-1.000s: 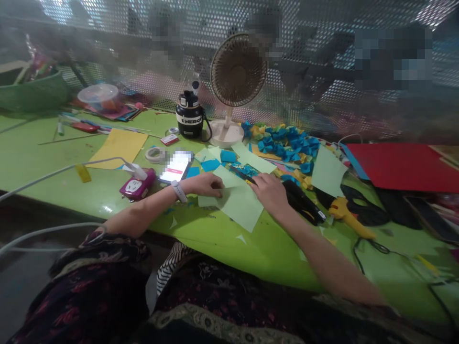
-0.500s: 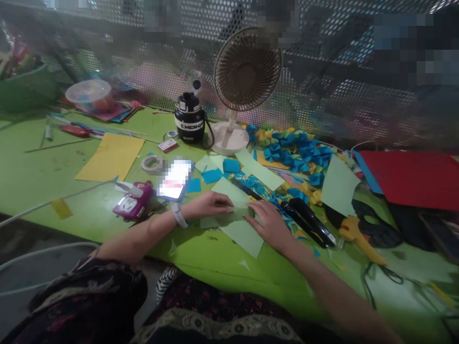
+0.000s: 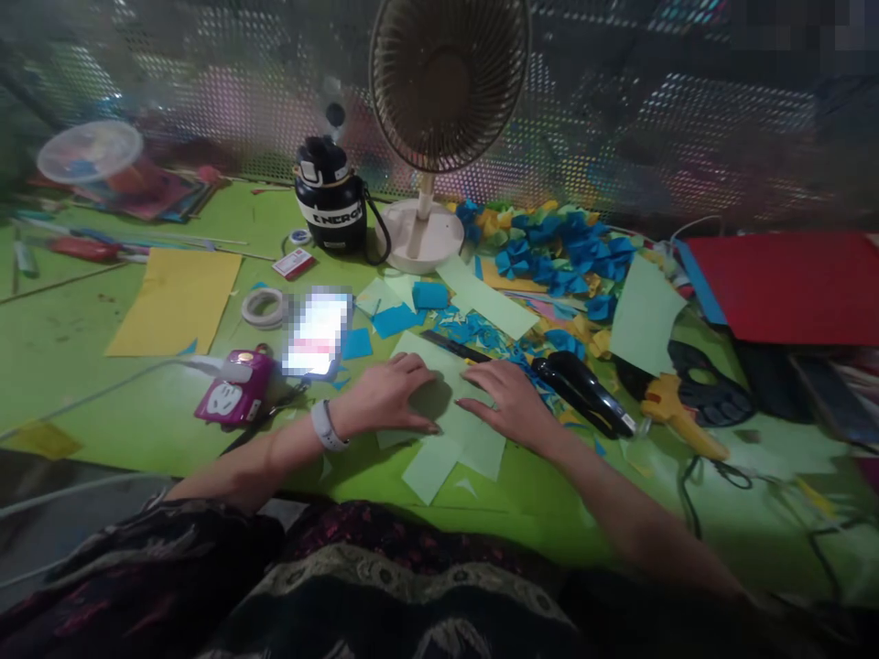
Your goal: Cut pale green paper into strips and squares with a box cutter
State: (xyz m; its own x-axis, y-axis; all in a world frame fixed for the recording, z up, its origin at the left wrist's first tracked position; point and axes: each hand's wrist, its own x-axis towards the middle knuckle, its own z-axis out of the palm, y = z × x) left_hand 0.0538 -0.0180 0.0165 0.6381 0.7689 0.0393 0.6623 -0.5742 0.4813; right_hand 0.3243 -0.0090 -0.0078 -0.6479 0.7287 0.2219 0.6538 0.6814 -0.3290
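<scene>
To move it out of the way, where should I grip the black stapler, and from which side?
Probably around its middle, coming from the left with the right hand. The black stapler lies on the table, its long rounded body angled toward the near right, leaving that span free to wrap.

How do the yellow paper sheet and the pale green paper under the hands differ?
The yellow paper sheet lies untouched, left of the phone; the pale green paper sits under the left hand and right hand. The yellow paper sheet is one piece; the pale green paper shows overlapping edges. Both lie on the green table.
</scene>
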